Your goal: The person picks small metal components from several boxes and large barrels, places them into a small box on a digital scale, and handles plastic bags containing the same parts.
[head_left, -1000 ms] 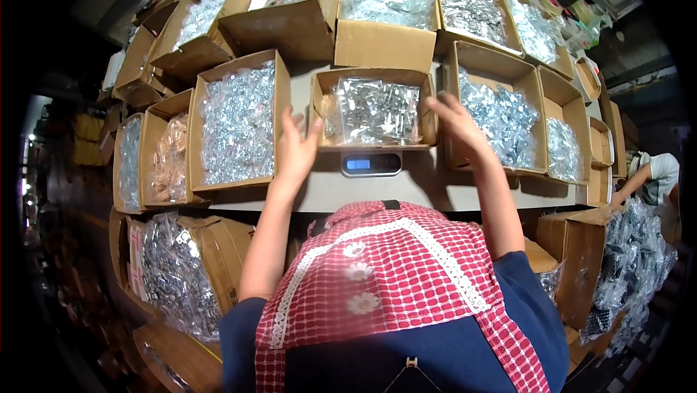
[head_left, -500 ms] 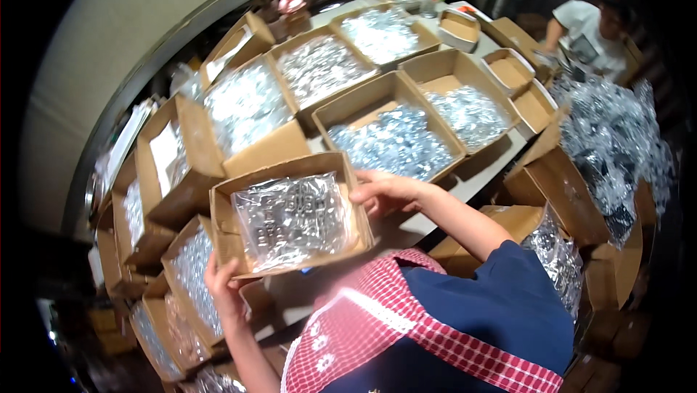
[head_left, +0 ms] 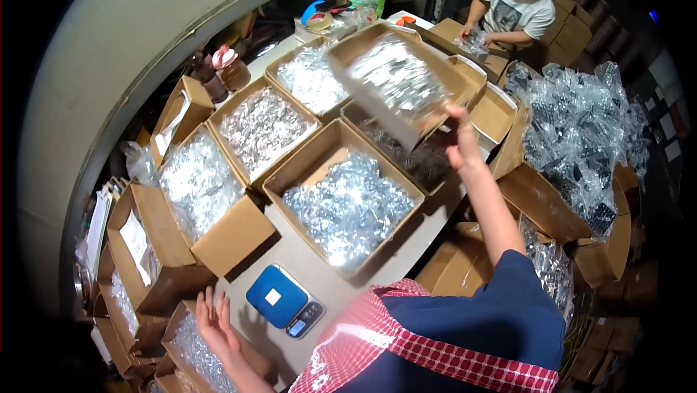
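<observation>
My right hand (head_left: 463, 139) grips the near edge of a cardboard box (head_left: 377, 108) with shiny clear packets (head_left: 399, 74) in it. This box is tilted and slightly blurred, raised over another cardboard box that it partly hides. Empty, with fingers spread, my left hand (head_left: 216, 324) is above the table's near left side. Between that hand and my apron lies a blue kitchen scale (head_left: 278, 297) with a small lit display. An open box of bluish-silver packets (head_left: 348, 208) stands just beyond the scale.
Open boxes of shiny packets crowd the table, including one of silvery pieces (head_left: 265, 132). To the right, a large carton (head_left: 541, 201) overflows with bagged parts. A co-worker in a white T-shirt (head_left: 519, 15) handles a clear bag at the far right.
The packet-filled box has gone from in front of me to the far right, in my right hand. My left hand has let go of it. The blue scale is now uncovered.
</observation>
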`<move>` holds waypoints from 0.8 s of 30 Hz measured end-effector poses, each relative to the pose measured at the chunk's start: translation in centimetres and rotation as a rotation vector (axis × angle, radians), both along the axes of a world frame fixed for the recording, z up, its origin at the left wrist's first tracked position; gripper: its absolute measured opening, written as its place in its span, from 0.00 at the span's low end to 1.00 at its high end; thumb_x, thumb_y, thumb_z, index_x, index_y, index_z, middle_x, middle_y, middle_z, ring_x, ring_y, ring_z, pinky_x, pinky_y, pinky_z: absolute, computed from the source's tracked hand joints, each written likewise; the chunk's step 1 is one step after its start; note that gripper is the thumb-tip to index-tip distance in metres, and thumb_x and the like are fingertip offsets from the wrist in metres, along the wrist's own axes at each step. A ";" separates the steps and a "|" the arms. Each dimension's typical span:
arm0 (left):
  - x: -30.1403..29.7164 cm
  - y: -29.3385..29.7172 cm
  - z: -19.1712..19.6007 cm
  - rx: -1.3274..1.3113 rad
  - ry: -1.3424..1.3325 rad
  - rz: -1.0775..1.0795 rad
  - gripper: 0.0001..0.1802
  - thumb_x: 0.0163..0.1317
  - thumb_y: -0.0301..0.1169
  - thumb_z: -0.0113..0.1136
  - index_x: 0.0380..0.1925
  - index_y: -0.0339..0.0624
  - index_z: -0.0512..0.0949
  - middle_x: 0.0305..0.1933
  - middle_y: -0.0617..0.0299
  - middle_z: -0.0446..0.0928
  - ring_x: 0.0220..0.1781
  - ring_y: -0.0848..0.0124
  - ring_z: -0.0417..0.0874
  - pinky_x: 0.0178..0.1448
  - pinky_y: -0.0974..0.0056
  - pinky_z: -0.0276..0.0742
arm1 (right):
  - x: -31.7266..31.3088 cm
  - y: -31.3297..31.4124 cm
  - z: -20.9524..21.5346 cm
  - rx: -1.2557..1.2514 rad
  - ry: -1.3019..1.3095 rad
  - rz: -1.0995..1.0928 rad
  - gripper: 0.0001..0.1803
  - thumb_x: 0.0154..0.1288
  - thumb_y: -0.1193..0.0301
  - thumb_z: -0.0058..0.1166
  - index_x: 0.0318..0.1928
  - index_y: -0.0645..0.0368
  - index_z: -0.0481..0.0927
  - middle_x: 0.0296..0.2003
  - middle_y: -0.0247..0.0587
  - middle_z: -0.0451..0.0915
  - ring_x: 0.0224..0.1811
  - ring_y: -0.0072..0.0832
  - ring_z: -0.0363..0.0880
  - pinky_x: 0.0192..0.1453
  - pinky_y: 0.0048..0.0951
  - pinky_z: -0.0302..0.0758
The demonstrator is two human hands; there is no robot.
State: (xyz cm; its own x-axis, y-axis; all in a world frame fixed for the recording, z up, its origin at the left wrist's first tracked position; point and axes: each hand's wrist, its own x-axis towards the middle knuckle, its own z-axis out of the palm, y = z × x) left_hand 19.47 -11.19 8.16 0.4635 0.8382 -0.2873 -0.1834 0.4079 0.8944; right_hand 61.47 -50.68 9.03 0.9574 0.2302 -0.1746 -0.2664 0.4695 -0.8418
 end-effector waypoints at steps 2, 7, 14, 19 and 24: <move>-2.6 1.6 -2.1 0.103 0.087 0.094 0.29 0.71 0.32 0.46 0.66 0.26 0.55 0.67 0.40 0.62 0.63 0.46 0.71 0.66 0.54 0.72 | 4.4 -2.3 -0.7 -0.247 -0.085 -0.346 0.35 0.51 0.54 0.63 0.54 0.63 0.70 0.43 0.48 0.77 0.42 0.37 0.80 0.48 0.39 0.81; -10.1 3.3 -6.4 0.403 0.405 0.441 0.28 0.68 0.32 0.49 0.64 0.30 0.58 0.59 0.42 0.67 0.54 0.52 0.77 0.59 0.56 0.75 | 14.2 -8.9 -2.4 -0.450 -0.416 -0.795 0.30 0.46 0.69 0.71 0.49 0.66 0.72 0.44 0.41 0.76 0.46 0.31 0.74 0.53 0.32 0.72; -14.1 2.7 -11.5 0.765 1.279 0.570 0.23 0.69 0.36 0.49 0.60 0.36 0.67 0.56 0.45 0.72 0.53 0.52 0.77 0.55 0.51 0.74 | 21.2 -12.4 -6.1 -1.607 -0.277 -0.852 0.60 0.37 0.51 0.75 0.62 0.71 0.53 0.53 0.71 0.68 0.53 0.61 0.73 0.57 0.46 0.72; -15.6 2.7 -14.1 0.835 1.377 0.481 0.21 0.69 0.39 0.50 0.58 0.41 0.71 0.52 0.48 0.75 0.49 0.51 0.78 0.52 0.47 0.74 | 22.8 -12.0 -3.9 -1.694 -0.191 -0.650 0.60 0.38 0.47 0.73 0.60 0.73 0.52 0.57 0.71 0.64 0.57 0.58 0.71 0.60 0.45 0.71; -16.1 3.2 -15.3 0.903 1.375 0.440 0.20 0.69 0.42 0.51 0.56 0.46 0.74 0.48 0.50 0.78 0.46 0.50 0.79 0.49 0.43 0.74 | 25.1 -14.0 -3.7 -1.693 -0.154 -0.523 0.57 0.38 0.49 0.73 0.58 0.73 0.56 0.50 0.64 0.74 0.55 0.54 0.74 0.60 0.43 0.72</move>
